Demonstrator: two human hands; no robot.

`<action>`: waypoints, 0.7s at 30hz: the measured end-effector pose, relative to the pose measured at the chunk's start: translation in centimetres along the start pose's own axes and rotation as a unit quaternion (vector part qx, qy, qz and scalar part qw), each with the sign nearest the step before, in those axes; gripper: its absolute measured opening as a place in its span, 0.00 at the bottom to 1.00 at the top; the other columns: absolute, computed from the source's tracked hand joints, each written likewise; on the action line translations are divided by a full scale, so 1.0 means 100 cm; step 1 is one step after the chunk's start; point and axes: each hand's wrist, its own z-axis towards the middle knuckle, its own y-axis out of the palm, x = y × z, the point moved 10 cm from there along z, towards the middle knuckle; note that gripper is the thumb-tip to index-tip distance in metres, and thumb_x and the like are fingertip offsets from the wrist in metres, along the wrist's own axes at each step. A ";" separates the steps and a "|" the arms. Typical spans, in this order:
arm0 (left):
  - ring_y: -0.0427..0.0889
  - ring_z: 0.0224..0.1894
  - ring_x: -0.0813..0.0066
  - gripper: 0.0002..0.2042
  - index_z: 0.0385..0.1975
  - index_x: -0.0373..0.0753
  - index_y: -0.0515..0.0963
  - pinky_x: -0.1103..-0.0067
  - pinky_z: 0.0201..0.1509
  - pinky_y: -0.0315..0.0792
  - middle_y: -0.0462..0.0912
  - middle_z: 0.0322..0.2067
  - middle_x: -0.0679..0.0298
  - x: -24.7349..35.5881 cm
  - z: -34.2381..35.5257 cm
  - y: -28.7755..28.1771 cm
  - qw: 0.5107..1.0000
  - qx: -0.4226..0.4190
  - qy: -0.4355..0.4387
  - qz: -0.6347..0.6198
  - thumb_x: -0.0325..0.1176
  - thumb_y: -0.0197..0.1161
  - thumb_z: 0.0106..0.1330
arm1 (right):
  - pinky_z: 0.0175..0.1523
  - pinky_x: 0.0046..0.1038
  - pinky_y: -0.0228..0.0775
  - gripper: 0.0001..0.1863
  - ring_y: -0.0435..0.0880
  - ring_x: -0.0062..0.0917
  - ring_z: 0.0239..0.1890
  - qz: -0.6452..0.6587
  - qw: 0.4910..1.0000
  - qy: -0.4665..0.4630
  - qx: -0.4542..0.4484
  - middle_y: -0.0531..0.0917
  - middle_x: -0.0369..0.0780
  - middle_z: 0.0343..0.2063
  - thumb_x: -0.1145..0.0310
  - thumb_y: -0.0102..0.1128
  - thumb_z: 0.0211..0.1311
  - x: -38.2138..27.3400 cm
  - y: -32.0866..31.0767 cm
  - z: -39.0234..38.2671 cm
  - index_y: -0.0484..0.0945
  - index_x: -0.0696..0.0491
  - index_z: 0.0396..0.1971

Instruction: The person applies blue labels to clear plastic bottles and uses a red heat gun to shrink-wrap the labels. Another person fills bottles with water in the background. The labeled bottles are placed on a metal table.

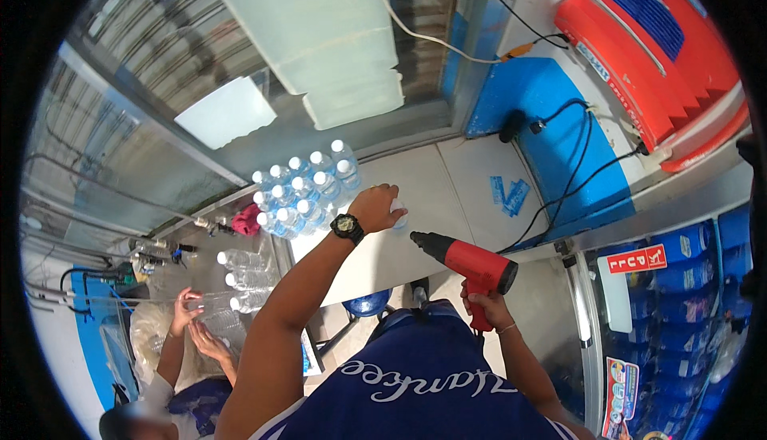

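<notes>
My left hand (374,207), with a black watch on its wrist, is closed on a small clear water bottle (399,215) on the white counter; the hand hides much of it. In my right hand (489,306) is a red and black heat gun (471,266), gripped by its handle. Its dark nozzle points left toward the bottle, a short gap away. Several filled water bottles (304,188) with white caps stand grouped just left of my left hand. Blue printed strips (511,196) lie on the counter to the right.
At the lower left, another person's hands (188,312) handle clear bottles beside several bottles lying sideways (244,280). A black cord (551,218) runs over the counter's right side. Large blue water jugs (679,312) are stacked at right, behind a metal-framed door (587,336).
</notes>
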 end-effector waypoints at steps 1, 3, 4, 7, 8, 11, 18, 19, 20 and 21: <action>0.85 0.43 0.45 0.21 0.42 0.34 0.80 0.58 0.48 0.79 0.85 0.38 0.47 -0.005 -0.006 -0.005 1.000 0.010 0.000 0.006 0.49 0.69 0.64 | 0.32 0.26 0.76 0.21 0.82 0.23 0.29 -0.018 1.000 0.008 -0.004 0.83 0.40 0.36 0.70 0.67 0.59 0.003 0.004 0.005 0.76 0.57 0.52; 0.86 0.43 0.46 0.23 0.44 0.32 0.79 0.59 0.48 0.80 0.85 0.39 0.45 -0.017 -0.019 -0.008 1.000 0.010 -0.018 0.020 0.50 0.68 0.65 | 0.32 0.26 0.76 0.21 0.82 0.23 0.29 -0.048 0.998 0.027 -0.015 0.83 0.39 0.37 0.70 0.68 0.59 0.010 0.011 0.013 0.76 0.57 0.52; 0.86 0.43 0.46 0.23 0.44 0.32 0.79 0.59 0.47 0.80 0.85 0.38 0.45 -0.024 -0.024 -0.011 0.999 0.014 -0.033 0.027 0.50 0.68 0.65 | 0.33 0.27 0.77 0.20 0.82 0.23 0.30 -0.047 0.998 0.028 -0.040 0.83 0.39 0.38 0.70 0.67 0.61 0.011 0.019 0.017 0.76 0.57 0.53; 0.86 0.41 0.46 0.24 0.43 0.32 0.79 0.58 0.46 0.81 0.85 0.36 0.46 -0.044 -0.041 -0.018 0.996 0.029 -0.076 0.044 0.51 0.68 0.65 | 0.35 0.27 0.77 0.20 0.82 0.23 0.31 -0.062 0.994 0.007 -0.086 0.83 0.38 0.38 0.71 0.67 0.62 0.007 0.037 0.028 0.76 0.56 0.53; 0.87 0.41 0.46 0.24 0.43 0.32 0.79 0.58 0.46 0.81 0.86 0.36 0.46 -0.052 -0.046 -0.022 0.994 0.039 -0.090 0.046 0.51 0.68 0.65 | 0.35 0.27 0.77 0.20 0.82 0.23 0.32 -0.066 0.994 0.014 -0.085 0.83 0.38 0.39 0.71 0.67 0.62 0.007 0.040 0.031 0.76 0.56 0.53; 0.87 0.40 0.46 0.24 0.39 0.33 0.80 0.58 0.44 0.81 0.86 0.35 0.46 -0.081 -0.056 -0.030 0.984 0.064 -0.162 0.046 0.53 0.68 0.64 | 0.36 0.27 0.78 0.20 0.82 0.22 0.32 -0.061 0.993 0.024 -0.096 0.82 0.38 0.39 0.71 0.67 0.63 0.006 0.050 0.039 0.76 0.56 0.54; 0.87 0.44 0.48 0.29 0.41 0.34 0.80 0.60 0.45 0.82 0.87 0.38 0.49 -0.116 -0.081 -0.052 0.947 0.161 -0.264 0.089 0.61 0.68 0.63 | 0.34 0.27 0.77 0.21 0.82 0.23 0.30 -0.061 0.992 0.037 -0.106 0.83 0.39 0.39 0.71 0.66 0.65 0.010 0.054 0.042 0.75 0.57 0.57; 0.86 0.45 0.48 0.30 0.41 0.34 0.80 0.59 0.45 0.82 0.87 0.39 0.49 -0.114 -0.085 -0.056 0.942 0.173 -0.270 0.098 0.62 0.68 0.63 | 0.34 0.28 0.77 0.21 0.81 0.23 0.29 -0.053 0.991 0.031 -0.119 0.83 0.39 0.39 0.71 0.66 0.66 0.011 0.054 0.043 0.75 0.57 0.57; 0.85 0.48 0.48 0.33 0.46 0.35 0.80 0.59 0.48 0.81 0.85 0.43 0.49 -0.112 -0.089 -0.058 0.942 0.178 -0.271 0.087 0.63 0.68 0.62 | 0.35 0.29 0.78 0.18 0.82 0.23 0.30 -0.048 0.993 0.029 -0.107 0.83 0.38 0.36 0.72 0.66 0.66 0.013 0.048 0.043 0.77 0.57 0.54; 0.84 0.49 0.48 0.32 0.48 0.35 0.80 0.59 0.49 0.80 0.84 0.44 0.49 -0.106 -0.097 -0.067 0.940 0.214 -0.256 0.076 0.62 0.69 0.62 | 0.36 0.28 0.78 0.17 0.83 0.23 0.30 -0.079 0.993 0.028 -0.083 0.84 0.38 0.35 0.71 0.66 0.66 0.016 0.039 0.046 0.78 0.57 0.53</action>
